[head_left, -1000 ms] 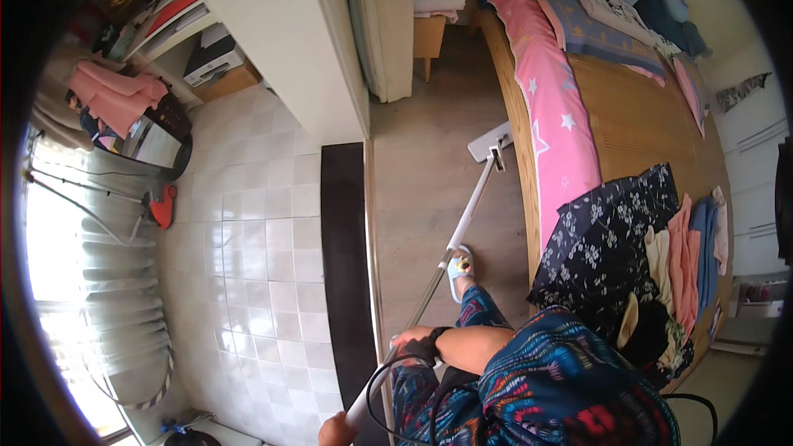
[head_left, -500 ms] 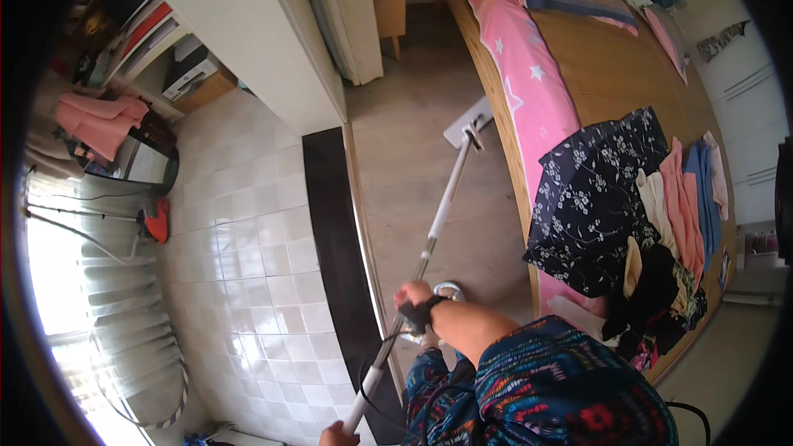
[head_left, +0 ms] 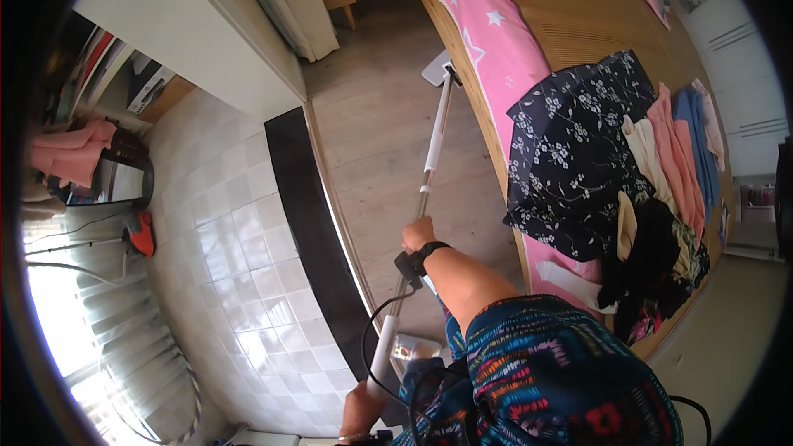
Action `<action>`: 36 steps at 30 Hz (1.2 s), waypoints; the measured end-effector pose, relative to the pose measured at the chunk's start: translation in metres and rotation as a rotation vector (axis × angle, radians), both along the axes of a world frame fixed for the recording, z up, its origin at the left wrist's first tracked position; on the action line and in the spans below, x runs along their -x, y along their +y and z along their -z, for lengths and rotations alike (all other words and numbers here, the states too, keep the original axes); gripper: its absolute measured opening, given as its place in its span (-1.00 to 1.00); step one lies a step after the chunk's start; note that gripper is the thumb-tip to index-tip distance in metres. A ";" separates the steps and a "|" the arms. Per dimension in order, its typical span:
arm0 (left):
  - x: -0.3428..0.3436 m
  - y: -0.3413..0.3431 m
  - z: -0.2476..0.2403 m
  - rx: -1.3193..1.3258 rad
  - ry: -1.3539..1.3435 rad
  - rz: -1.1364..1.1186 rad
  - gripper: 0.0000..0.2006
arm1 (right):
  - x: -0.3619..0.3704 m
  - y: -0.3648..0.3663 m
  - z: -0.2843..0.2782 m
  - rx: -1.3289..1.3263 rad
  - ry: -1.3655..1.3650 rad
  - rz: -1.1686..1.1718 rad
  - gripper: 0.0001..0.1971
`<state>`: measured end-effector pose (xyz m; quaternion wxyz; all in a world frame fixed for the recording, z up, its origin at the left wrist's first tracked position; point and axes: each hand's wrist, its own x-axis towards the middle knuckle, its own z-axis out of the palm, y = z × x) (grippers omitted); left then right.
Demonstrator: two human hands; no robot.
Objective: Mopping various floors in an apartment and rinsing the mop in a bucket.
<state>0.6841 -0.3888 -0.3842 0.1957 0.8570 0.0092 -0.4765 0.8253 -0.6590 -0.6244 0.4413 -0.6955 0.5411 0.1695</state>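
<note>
A flat mop with a long white-and-metal pole (head_left: 434, 144) slants away from me over the wooden floor. Its pale flat head (head_left: 436, 68) lies at the foot of the bed's side, its right part close against or under the frame; I cannot tell which. My right hand (head_left: 418, 234) wraps the middle of the pole. Around that wrist runs a black strap with a small dark device (head_left: 408, 268) and a cable. Lower down, my left hand (head_left: 361, 410) closes around the white grip (head_left: 382, 355) at the pole's near end.
A wooden bed (head_left: 570, 0) on the right bears a pink star-patterned sheet (head_left: 529, 58), a black floral cloth (head_left: 578, 149) and heaped clothes (head_left: 652, 239). Left of the pole, a dark threshold strip (head_left: 318, 223) borders pale tiles (head_left: 239, 239). A white wall end (head_left: 190, 25) stands ahead.
The whole view has shifted, with the bed and floor now higher and further left. My right hand and the pole have swung rightward relative to the threshold, both hands still gripping.
</note>
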 end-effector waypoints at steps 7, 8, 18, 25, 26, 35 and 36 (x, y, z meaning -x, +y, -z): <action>0.041 0.129 -0.013 -0.207 -0.028 0.177 -0.73 | 0.090 0.078 -0.051 0.097 -0.035 -1.158 -0.76; 0.047 0.147 -0.016 -0.220 -0.025 0.203 -0.74 | 0.107 0.093 -0.045 -0.039 -0.028 -0.930 -0.77; 0.072 0.327 -0.064 -0.446 -0.197 0.389 -0.77 | 0.253 0.269 -0.053 -0.668 -0.372 -0.382 -0.80; 0.016 0.366 -0.111 -0.570 -0.545 0.605 -0.89 | 0.298 0.377 0.059 -0.823 -0.483 -0.466 -0.89; 0.009 0.367 -0.115 -0.542 -0.610 0.574 -0.89 | 0.293 0.377 0.054 -0.915 -0.396 -0.439 -0.90; 0.036 0.381 -0.119 -0.646 -0.532 0.337 -0.83 | 0.239 0.358 -0.029 -1.112 -0.053 0.164 -0.89; 0.036 0.380 -0.115 -0.674 -0.458 0.327 -0.77 | 0.222 0.340 -0.051 -1.110 -0.064 0.166 -0.89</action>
